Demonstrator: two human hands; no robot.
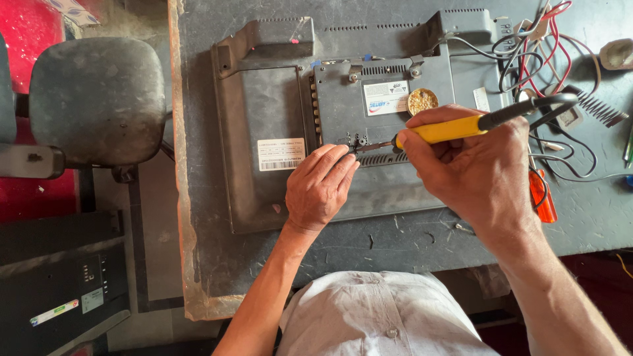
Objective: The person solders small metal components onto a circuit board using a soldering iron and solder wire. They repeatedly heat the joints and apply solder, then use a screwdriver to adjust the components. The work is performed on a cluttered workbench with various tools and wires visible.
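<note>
Right hand: the right hand [475, 168] is gripping a yellow-handled soldering iron [461, 126], fingers closed around the handle, tip aiming at the connector spot [358, 140].
Left hand: the left hand [321, 188] is resting on the monitor back [277, 118], fingers curled and pressing beside the iron's tip (whether it is pinching anything, I cannot tell).
Monitor: it is lying face down on the grey surface [198, 217].
Nearby: a small round tin [422, 101] is sitting on the metal cover; tangled wires [534, 53] are lying to the right.
</note>
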